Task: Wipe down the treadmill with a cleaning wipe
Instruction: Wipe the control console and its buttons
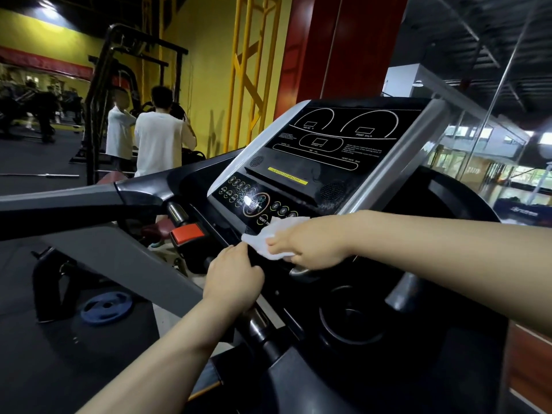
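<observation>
The treadmill console [334, 150] is a black panel with white outlines, a yellow strip and round buttons, framed in silver. My right hand [313, 246] presses a white cleaning wipe [274, 237] against the lower edge of the button panel, near the RESET label. My left hand [233, 279] is closed around the treadmill's metal grip bar [257, 324] just below the wipe, its fingertips close to the wipe's left corner.
A red safety key block [188, 233] sits left of the console. A grey handrail [74, 201] runs off to the left. A round cup holder [352, 318] lies below my right arm. A blue weight plate [106, 307] lies on the floor. Two people [149, 141] stand beyond.
</observation>
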Demonstrator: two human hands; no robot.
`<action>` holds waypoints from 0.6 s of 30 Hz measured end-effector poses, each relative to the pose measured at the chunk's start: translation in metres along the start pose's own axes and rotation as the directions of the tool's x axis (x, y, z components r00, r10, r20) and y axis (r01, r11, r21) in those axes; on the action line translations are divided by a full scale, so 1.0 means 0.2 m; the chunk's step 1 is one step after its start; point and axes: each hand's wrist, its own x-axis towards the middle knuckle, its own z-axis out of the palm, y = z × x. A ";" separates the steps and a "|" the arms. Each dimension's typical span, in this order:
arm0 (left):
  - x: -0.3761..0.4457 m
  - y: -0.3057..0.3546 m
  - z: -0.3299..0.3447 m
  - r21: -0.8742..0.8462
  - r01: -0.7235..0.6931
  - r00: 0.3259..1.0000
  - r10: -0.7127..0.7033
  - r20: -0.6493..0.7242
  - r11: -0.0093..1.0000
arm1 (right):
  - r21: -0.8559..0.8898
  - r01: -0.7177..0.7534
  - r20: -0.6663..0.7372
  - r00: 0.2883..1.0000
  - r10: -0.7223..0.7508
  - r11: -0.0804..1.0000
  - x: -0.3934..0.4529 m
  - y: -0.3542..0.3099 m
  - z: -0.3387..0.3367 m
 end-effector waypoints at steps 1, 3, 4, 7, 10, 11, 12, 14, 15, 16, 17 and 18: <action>0.00 0.01 0.00 0.004 -0.004 1.000 0.004 0.003 1.000 | 0.025 -0.012 0.013 1.000 0.012 1.000 -0.06 0.02 -0.01; -0.02 0.02 -0.02 0.016 0.001 1.000 -0.001 0.003 1.000 | 0.052 -0.047 0.022 0.999 0.046 0.998 -0.19 0.08 -0.04; -0.02 0.02 -0.03 0.014 0.006 1.000 -0.006 0.006 1.000 | 0.058 -0.078 0.015 0.997 0.078 0.995 -0.26 0.12 -0.07; -0.03 0.03 -0.03 0.021 -0.001 1.000 0.000 0.019 1.000 | 0.009 -0.273 0.005 0.962 0.273 0.962 -0.43 0.31 -0.19; -0.03 0.03 -0.03 0.038 -0.005 1.000 0.004 0.027 0.999 | -0.120 -0.542 -0.049 0.840 0.540 0.832 -0.50 0.58 -0.33; -0.03 0.03 -0.04 0.042 -0.008 1.000 0.007 0.024 0.999 | -0.146 -0.599 -0.088 0.800 0.593 0.787 -0.49 0.65 -0.36; -0.03 0.04 -0.04 0.043 -0.009 1.000 0.008 0.019 0.999 | -0.145 -0.657 -0.135 0.754 0.643 0.740 -0.47 0.68 -0.37; -0.04 0.04 -0.04 0.038 -0.006 1.000 0.006 0.010 0.999 | -0.084 -0.704 -0.171 0.708 0.686 0.705 -0.36 0.63 -0.36; -0.04 0.05 -0.05 0.036 -0.003 1.000 0.002 0.007 0.999 | -0.059 -0.674 -0.147 0.736 0.661 0.737 -0.29 0.59 -0.33; -0.04 0.05 -0.05 0.034 -0.003 1.000 0.002 0.004 0.999 | -0.027 -0.623 -0.102 0.780 0.618 0.782 -0.23 0.52 -0.30; -0.04 0.05 -0.05 0.034 -0.005 1.000 0.005 0.003 0.999 | 0.020 -0.573 -0.038 0.818 0.574 0.819 -0.18 0.46 -0.26; -0.04 0.05 -0.05 0.034 -0.009 1.000 0.009 0.003 0.999 | 0.079 -0.530 0.017 0.848 0.530 0.845 -0.16 0.40 -0.24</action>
